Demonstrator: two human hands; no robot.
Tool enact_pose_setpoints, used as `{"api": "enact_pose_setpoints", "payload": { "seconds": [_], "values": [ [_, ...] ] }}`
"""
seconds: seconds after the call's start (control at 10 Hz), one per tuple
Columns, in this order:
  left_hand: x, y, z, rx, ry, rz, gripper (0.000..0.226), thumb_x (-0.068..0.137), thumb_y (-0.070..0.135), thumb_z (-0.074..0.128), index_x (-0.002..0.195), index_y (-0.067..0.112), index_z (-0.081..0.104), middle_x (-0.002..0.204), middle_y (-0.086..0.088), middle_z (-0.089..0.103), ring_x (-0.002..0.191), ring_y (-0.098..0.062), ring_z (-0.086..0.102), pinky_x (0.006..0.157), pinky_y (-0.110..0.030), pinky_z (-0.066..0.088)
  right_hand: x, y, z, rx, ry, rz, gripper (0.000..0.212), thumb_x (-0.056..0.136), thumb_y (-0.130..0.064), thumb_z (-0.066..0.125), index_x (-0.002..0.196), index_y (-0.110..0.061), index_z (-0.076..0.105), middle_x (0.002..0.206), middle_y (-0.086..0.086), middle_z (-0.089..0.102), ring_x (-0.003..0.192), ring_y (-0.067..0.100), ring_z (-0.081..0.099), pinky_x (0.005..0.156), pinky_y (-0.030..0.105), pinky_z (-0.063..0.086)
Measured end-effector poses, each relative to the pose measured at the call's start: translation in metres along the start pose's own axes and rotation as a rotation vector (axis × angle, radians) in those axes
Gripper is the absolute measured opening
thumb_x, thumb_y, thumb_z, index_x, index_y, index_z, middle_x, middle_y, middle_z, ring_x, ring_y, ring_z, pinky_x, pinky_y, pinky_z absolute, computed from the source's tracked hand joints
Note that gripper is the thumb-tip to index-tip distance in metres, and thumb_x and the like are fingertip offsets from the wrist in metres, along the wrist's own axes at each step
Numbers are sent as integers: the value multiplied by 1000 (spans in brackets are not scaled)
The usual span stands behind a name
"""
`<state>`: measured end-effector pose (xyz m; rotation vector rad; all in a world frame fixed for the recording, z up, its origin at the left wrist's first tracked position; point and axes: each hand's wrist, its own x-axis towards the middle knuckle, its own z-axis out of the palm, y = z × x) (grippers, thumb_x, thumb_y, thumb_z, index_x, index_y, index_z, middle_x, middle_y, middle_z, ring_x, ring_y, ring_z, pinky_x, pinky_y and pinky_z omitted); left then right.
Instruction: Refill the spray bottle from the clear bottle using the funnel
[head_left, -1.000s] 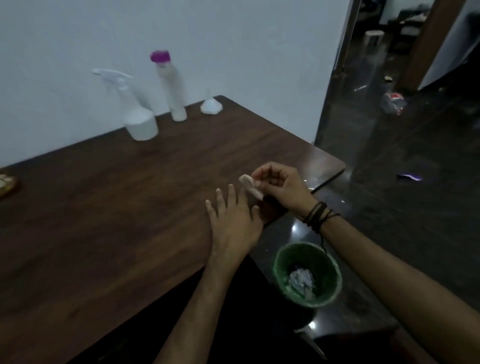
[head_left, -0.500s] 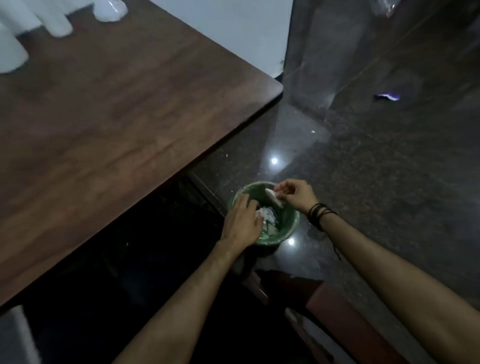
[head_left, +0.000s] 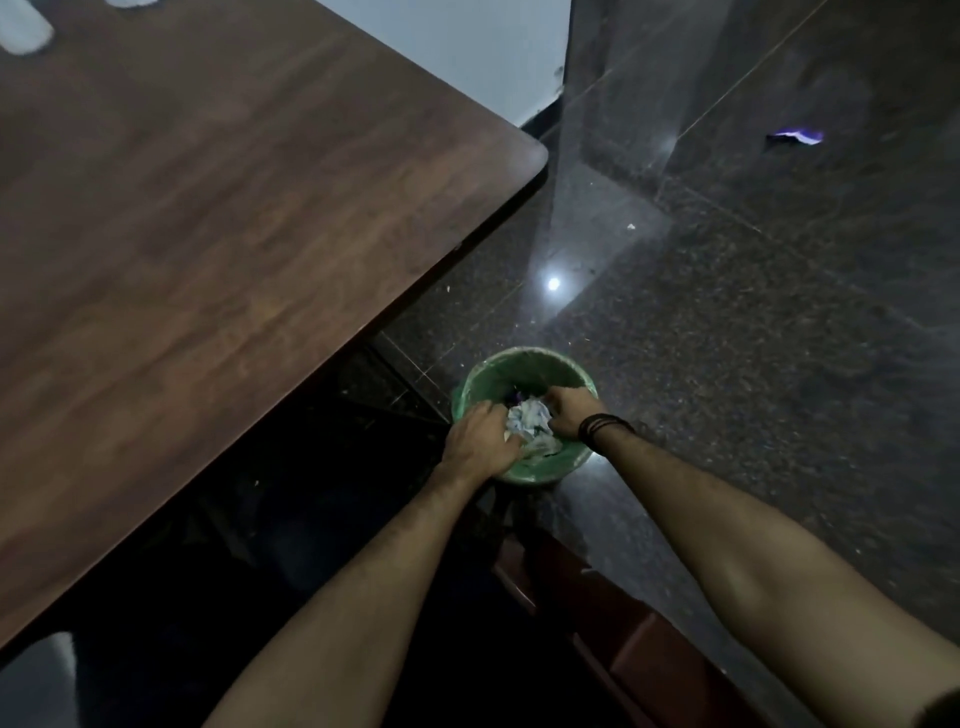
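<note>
Dim, bluish, grainy. One ceiling-light glare spot on polished floor (head_left: 554, 283). Deep black under table (head_left: 208, 208). Wide-angle stretch, soft blur at edges.

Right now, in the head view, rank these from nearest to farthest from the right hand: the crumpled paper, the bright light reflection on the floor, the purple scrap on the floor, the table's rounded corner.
From the right hand:
1. Crumpled paper, in the green bin, right beside the fingers.
2. Bright light reflection, on the floor beyond the bin.
3. Table's rounded corner, farther up and slightly left.
4. Purple scrap, far up on the right.

Both hands, left (head_left: 480, 439) and right (head_left: 571, 413), reach into the green bin (head_left: 524, 364) beside the table (head_left: 208, 208).
</note>
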<state>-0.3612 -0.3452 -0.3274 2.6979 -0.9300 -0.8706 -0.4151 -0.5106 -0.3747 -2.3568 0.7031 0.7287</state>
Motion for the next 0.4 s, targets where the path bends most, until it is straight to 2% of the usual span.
{"api": "enact_pose_setpoints", "payload": {
  "seconds": [0.2,0.4],
  "values": [
    [-1,4,-10,34,14,2,50,94,39,57,133,7,54,141,-15,51,133,-30,46,107,-35,37,-10,-8,-20,-115,35,-73,54,93,-20,59,143,-12,42,141,16,51,124,34,53,98,42,48],
    [-15,9,-43,96,108,11,57,93,44,60,135,6,50,142,-16,50,135,-31,45,111,-38,37,-27,-32,-63,-144,177,-254,66,90,-15,62,150,-15,35,151,13,42,133,33,45,105,43,42]
  ]
}}
